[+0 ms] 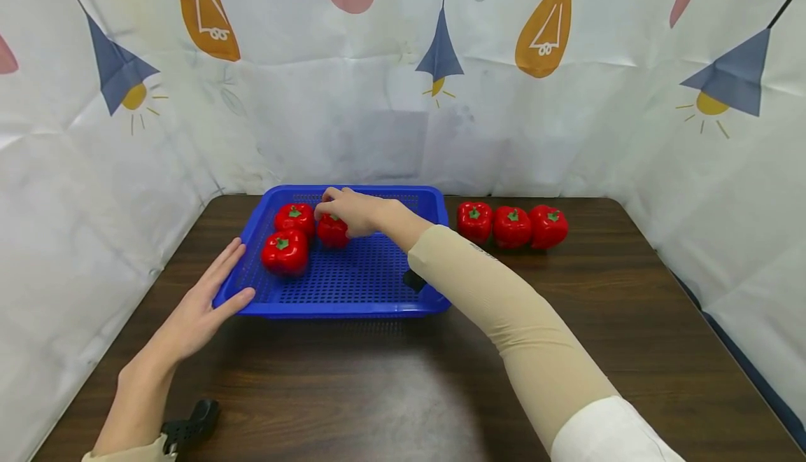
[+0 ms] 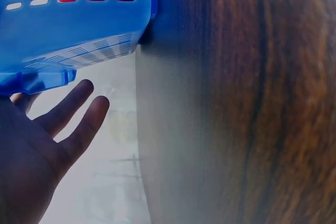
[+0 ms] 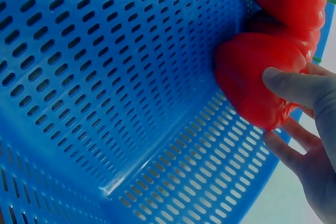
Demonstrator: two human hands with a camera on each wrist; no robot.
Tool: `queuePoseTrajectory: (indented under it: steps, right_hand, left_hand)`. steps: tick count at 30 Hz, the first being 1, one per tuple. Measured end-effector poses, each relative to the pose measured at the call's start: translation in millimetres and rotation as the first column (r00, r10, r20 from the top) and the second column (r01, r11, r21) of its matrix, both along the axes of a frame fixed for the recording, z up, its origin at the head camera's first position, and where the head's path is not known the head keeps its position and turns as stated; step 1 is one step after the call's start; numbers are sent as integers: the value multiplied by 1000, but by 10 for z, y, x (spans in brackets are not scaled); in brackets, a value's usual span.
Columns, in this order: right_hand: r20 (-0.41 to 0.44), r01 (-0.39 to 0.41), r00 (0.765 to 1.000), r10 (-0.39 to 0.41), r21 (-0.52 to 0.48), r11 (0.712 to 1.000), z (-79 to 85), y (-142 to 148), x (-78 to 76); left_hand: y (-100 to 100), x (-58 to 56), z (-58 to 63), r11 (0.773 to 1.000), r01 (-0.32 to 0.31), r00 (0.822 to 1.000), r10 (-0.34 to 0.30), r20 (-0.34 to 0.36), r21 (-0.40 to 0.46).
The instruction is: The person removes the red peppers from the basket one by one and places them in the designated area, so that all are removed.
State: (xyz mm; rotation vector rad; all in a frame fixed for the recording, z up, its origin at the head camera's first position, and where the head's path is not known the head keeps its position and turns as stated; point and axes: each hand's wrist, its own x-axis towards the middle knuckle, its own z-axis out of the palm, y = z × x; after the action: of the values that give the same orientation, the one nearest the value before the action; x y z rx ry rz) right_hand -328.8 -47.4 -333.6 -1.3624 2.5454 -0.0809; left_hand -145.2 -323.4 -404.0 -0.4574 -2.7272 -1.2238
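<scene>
A blue perforated plastic basket (image 1: 352,308) stands on the dark wooden table. Inside, toward its left, are two red bell peppers with green stems, a front one (image 1: 285,253) and a rear one (image 1: 294,218). My right hand (image 1: 355,211) reaches in from the right and grips a third bell pepper (image 3: 257,74) beside them, thumb on one side and fingers on the other. At the basket's left rim rests my left hand (image 1: 198,308), fingers stretched out. The left wrist view shows that hand (image 2: 47,135) with spread fingers by the rim.
Right of the basket, three more red bell peppers stand in a row: left (image 1: 474,222), middle (image 1: 511,227) and right (image 1: 548,227). A white printed cloth (image 1: 378,133) hangs behind and at both sides of the table (image 1: 378,392).
</scene>
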Motion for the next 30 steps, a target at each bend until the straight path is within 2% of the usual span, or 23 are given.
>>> queuePoseTrajectory:
  steps: [12,16,23,30]
  right_hand:
    - [64,-38,997,40,-38,999,-24,80,-27]
    - [97,-40,994,44,-43,998,5,121,-21]
    - [103,-68,992,71,-27,997,47,182,-28]
    - [121,-90,988,93,-27,996,143,256,30]
  left_hand:
    - [-2,-5,-13,1000,17,1000,-17,-9,7]
    - [-1,2,-10,1000,5,1000,-5,-1,5]
    - [6,9,9,1000,8,1000,-8,1,5]
    - [-1,5,-13,1000,8,1000,-8,-6,10]
